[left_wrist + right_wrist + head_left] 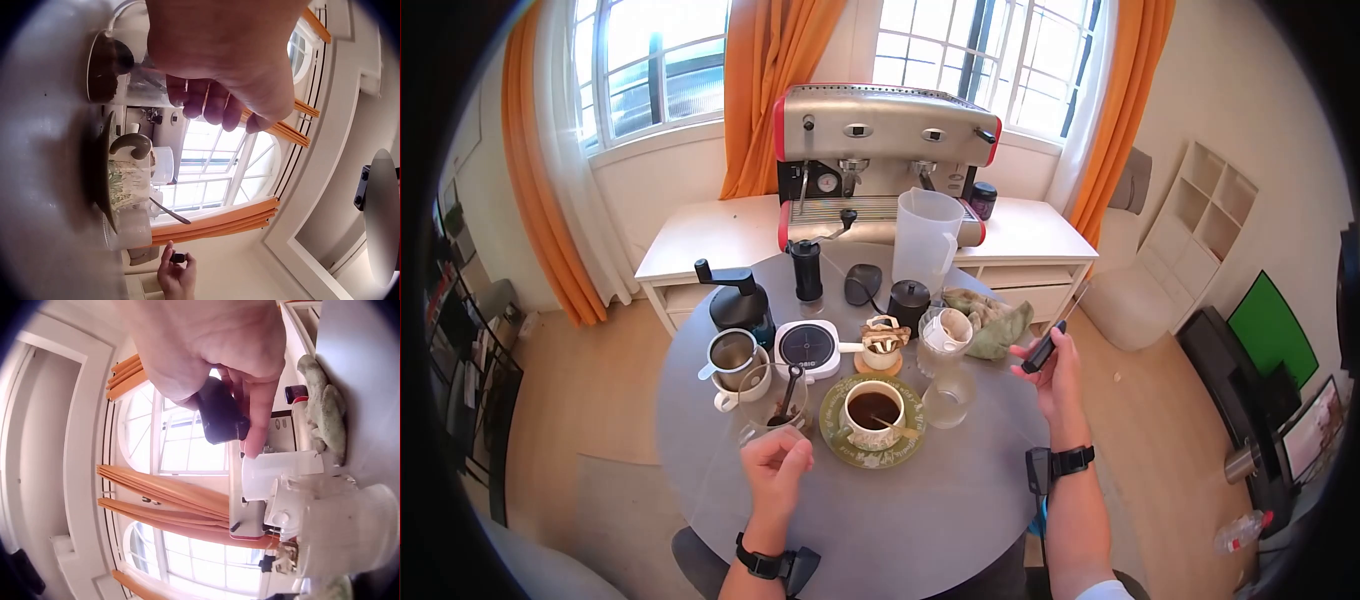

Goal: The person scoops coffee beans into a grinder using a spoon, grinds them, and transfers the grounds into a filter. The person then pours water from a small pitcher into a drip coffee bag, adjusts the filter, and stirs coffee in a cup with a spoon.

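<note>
My right hand (1055,375) is raised over the table's right side and grips a small black handheld device (220,412) between thumb and fingers. My left hand (775,470) hangs near the table's front with its fingers loosely curled and nothing in them. Just beyond it is a glass vessel (134,81) with a black scoop (790,395) and dark brown grounds inside. Between the hands, a patterned cup (130,181) of dark coffee (874,410) sits on a green saucer (840,455), a spoon (900,428) leaning out of the cup.
Behind the cup stand a white scale (830,365), hand grinders (806,270), a drip-bag cup (882,355), a glass (950,398), a plastic jug (925,235) and a green cloth (1000,332). A mug with a strainer (734,350) is at left. An espresso machine (890,130) stands on a white cabinet.
</note>
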### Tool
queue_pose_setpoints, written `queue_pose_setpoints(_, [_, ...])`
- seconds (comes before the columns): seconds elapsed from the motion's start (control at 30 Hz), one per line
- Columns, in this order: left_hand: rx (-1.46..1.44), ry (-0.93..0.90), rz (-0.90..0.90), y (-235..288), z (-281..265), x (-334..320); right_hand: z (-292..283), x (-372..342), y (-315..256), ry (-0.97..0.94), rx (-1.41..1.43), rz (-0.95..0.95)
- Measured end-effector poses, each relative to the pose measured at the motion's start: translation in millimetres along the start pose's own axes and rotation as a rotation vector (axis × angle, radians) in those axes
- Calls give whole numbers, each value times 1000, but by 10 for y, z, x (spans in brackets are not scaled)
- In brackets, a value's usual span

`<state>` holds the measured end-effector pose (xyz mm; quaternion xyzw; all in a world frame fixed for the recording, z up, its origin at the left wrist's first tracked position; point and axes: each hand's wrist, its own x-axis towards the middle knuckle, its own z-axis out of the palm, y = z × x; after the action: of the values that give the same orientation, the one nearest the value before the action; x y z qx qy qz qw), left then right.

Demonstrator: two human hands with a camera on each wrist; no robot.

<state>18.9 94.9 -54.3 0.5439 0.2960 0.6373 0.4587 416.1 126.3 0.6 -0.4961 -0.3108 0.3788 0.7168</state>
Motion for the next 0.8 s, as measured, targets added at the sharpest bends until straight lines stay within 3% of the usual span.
queue_pose_setpoints(0.03, [-3, 3, -2, -11, -1, -15, 24, -11, -31, -4, 174, -20])
queue_pose_setpoints(0.1, [29, -89, -10, -1, -18, -38, -78, 71, -52, -98, 242, -34])
queue_pose_setpoints(0.17, [62, -114, -44, 15, -17, -49, -14, 172, -123, -349, 379, -95])
queue_pose_setpoints(0.23, [102, -143, -82, 29, -9, -53, 264, 235, -268, -289, 339, -134])
queue_pose_setpoints(0.3, [43, -131, -135, 27, -10, -38, 567, 285, -436, -169, 15, -273])
queue_pose_setpoints(0.33, [57, -130, -136, 12, -17, -29, 630, 314, -501, -169, 28, -267])
queue_pose_setpoints(0.4, [30, -134, -165, -29, -35, -31, 729, 352, -612, -392, -197, -359])
queue_pose_setpoints(0.43, [42, -132, -165, -34, -40, -40, 803, 299, -688, -395, -187, -355])
queue_pose_setpoints(0.5, [114, -186, -153, -56, -46, -41, 974, 201, -794, -177, -204, -387])
queue_pose_setpoints(0.57, [123, -193, -152, -51, -19, -55, 977, 331, -688, -135, -92, -419])
queue_pose_setpoints(0.63, [129, -214, -151, -82, -8, -49, 957, 472, -555, -102, 427, -306])
queue_pose_setpoints(0.7, [63, -218, -135, -124, -32, -68, 867, 588, -486, -50, 556, -273])
queue_pose_setpoints(0.77, [57, -231, -134, -149, -47, -69, 677, 666, -491, -441, 915, -131])
queue_pose_setpoints(0.8, [36, -231, -120, -167, -58, -81, 605, 676, -491, -430, 839, -149])
